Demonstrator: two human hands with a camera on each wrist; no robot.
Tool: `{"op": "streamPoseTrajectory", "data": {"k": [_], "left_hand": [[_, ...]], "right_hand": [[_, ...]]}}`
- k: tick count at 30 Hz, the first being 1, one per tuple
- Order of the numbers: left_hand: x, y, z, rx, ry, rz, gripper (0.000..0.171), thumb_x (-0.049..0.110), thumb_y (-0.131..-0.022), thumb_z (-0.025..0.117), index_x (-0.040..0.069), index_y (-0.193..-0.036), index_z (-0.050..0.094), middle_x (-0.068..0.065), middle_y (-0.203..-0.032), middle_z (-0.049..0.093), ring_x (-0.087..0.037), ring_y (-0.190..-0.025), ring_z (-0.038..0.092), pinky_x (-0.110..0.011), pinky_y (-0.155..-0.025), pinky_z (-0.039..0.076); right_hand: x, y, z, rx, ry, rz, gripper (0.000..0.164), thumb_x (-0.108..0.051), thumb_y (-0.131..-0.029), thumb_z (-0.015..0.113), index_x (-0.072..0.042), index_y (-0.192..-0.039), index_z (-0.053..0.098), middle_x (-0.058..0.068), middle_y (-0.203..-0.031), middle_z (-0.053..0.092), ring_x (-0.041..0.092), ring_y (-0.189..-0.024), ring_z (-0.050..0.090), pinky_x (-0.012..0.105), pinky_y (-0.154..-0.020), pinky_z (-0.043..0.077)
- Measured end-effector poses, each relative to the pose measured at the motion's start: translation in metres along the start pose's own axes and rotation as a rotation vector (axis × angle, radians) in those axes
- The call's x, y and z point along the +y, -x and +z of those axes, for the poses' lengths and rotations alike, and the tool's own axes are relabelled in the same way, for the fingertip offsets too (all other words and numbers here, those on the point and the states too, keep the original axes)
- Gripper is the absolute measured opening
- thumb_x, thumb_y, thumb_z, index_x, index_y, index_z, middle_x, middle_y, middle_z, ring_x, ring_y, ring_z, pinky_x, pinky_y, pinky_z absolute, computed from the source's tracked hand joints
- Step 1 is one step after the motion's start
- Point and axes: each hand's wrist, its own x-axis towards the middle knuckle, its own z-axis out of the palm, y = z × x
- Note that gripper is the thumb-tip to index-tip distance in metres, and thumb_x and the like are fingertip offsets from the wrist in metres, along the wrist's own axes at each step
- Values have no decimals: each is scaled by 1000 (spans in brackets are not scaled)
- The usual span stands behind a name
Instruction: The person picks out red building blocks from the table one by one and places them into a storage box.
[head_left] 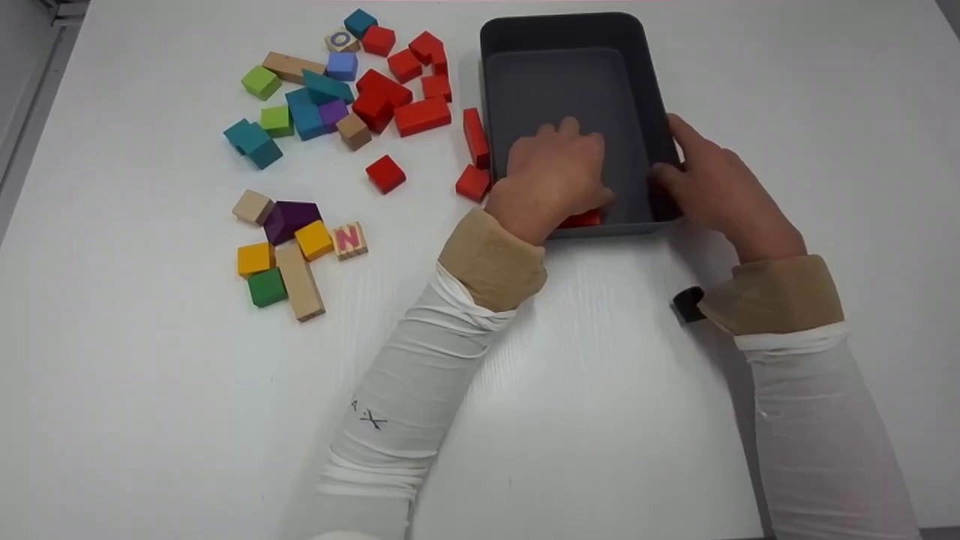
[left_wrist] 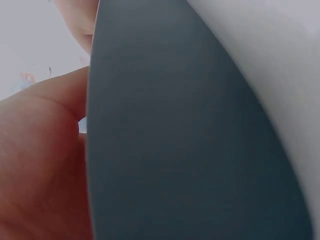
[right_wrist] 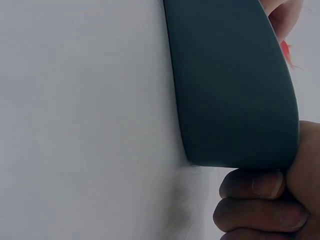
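Note:
A dark grey rectangular tray [head_left: 562, 82] lies on the white table. My left hand [head_left: 555, 176] reaches over its near wall into the near left part, back of the hand upward and fingers bent down. Beneath that palm a red block [head_left: 581, 219] shows partly; I cannot tell whether the fingers hold it. At the tray's right side my right hand [head_left: 724, 187] grips the wall near the front corner, thumb over the rim. The tray's outer wall [left_wrist: 160, 120] fills much of the left wrist view. In the right wrist view, curled fingers [right_wrist: 260, 212] sit against the wall's end.
Several red blocks [head_left: 422, 116] lie left of the tray, a thin red block [head_left: 475, 138] close beside its wall. Teal, green, purple and wooden blocks [head_left: 294, 67] spread farther left. Nearer is a cluster with a wooden bar [head_left: 300, 283] and a letter block [head_left: 349, 240].

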Motion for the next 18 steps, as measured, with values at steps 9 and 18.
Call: {"op": "streamPoseTrajectory", "data": {"k": [9,18], "left_hand": [[-12,8,-5,27,59,-13,63,52,-93,49,23,-148,36,-2,-145,42,-20,-130,43,-40,-105,40],[-30,19,-14,82,115,-40,62,51,-94,47,22,-148,35,-1,-141,47,-17,-124,48,-39,-101,43]], "right_hand": [[0,-1,3,-7,-21,2,61,-35,-101,32,-34,-154,1,19,-153,31,35,-126,42,58,-108,29],[0,0,1,-2,-33,9,62,-37,-100,32,-35,-154,2,24,-147,37,37,-121,44,58,-104,31]]}}
